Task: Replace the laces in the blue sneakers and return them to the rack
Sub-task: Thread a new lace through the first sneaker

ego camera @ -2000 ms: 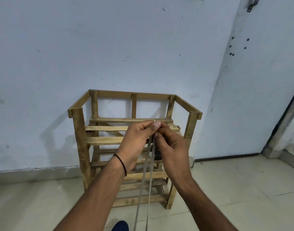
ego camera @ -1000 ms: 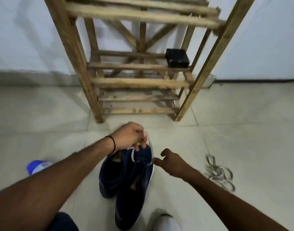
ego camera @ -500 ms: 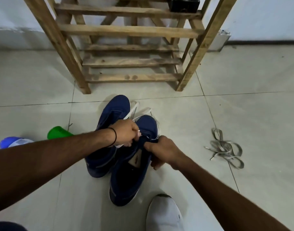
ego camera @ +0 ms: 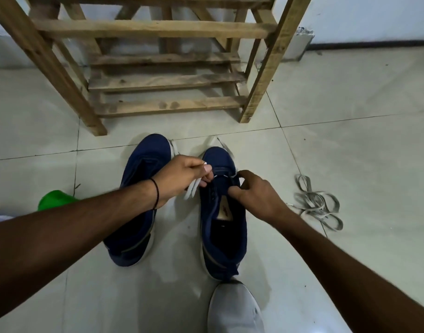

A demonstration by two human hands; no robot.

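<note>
Two blue sneakers stand side by side on the tiled floor, toes toward the wooden rack (ego camera: 158,80). The left sneaker (ego camera: 139,203) has no hand on it. Over the right sneaker (ego camera: 224,234), my left hand (ego camera: 182,182) pinches a white lace (ego camera: 191,189) that runs across the lowest eyelets. My right hand (ego camera: 255,197) grips the right eyelet edge of that sneaker, fingers curled on it. More white lace (ego camera: 176,147) lies past the toes.
A heap of old grey laces (ego camera: 316,205) lies on the floor to the right. A green object (ego camera: 56,200) sits at the left edge. My grey shoe (ego camera: 235,308) is just behind the right sneaker's heel. The white wall stands behind the rack.
The view dropped from the rack's top to the floor. My hands came down from holding grey laces up to the right sneaker. The sneakers now stand slightly apart.
</note>
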